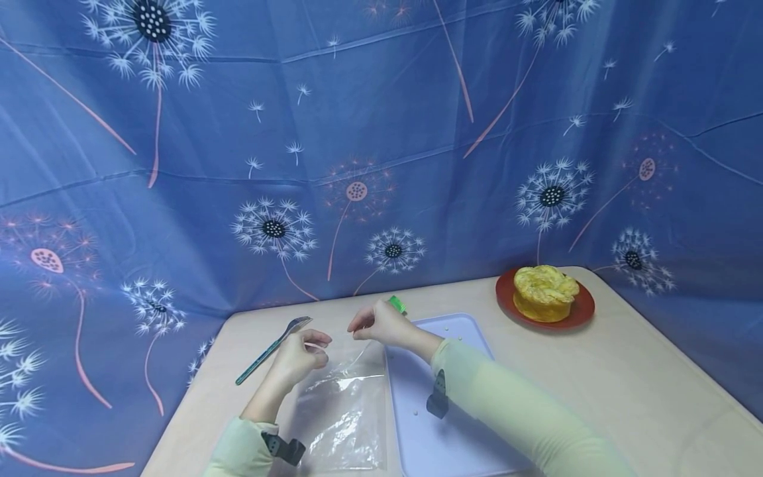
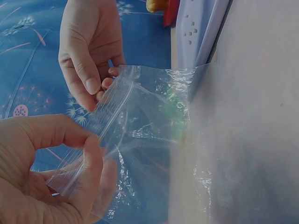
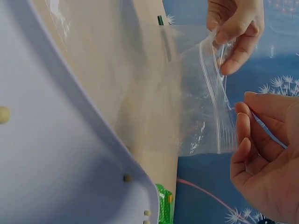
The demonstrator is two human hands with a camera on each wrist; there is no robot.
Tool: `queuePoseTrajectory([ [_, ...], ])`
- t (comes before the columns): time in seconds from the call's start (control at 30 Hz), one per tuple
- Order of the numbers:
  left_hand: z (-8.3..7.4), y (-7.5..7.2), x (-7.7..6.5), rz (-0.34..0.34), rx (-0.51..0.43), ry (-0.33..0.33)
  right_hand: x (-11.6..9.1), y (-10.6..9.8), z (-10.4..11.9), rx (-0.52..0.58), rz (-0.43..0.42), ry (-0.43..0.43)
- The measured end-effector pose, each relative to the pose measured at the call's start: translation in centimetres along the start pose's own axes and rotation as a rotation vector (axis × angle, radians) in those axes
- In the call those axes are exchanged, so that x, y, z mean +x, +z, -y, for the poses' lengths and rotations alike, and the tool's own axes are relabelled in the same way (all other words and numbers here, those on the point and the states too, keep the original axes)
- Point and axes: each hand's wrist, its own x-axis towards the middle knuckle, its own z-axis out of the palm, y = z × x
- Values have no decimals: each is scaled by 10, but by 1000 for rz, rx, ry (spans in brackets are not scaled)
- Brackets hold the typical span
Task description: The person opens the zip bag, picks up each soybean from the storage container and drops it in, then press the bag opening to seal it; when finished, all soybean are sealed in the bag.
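Note:
A clear zip-top plastic bag (image 1: 348, 424) hangs from the fingers over the table, its mouth edge uppermost. My left hand (image 1: 298, 358) pinches one side of that edge between thumb and fingers, beside the zip strip, as the left wrist view shows. On the other side my right hand (image 1: 384, 324) has thumb and forefinger together at the lip of the bag (image 3: 201, 98) and appears to pinch it. In the right wrist view its other fingers are loosely curled near the bag's corner. Nothing shows inside the transparent bag.
A lavender tray (image 1: 411, 397) with several small pale pellets lies under my right forearm. Behind it is a small green packet (image 1: 398, 305). A fork (image 1: 265, 358) with a teal handle lies at left. At back right, a red plate (image 1: 505, 301) bears a yellow bread (image 1: 544, 295).

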Motion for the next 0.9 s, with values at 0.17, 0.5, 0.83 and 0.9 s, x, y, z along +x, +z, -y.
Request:
queuePoseTrajectory([
  [0.17,0,-1,0,-1,-9,4,0,-11,-9,-5,-50,45],
  [0.5,5,-4,0,-1,-2,4,-7,-37,-56,-69,-174,178],
  [0.83,8,-7,0,0,-10,11,-10,-26,-100,-161,-211,261],
  [0.9,9,-7,1,-2,-9,17,-9,-23,-104,-191,-235,253],
])
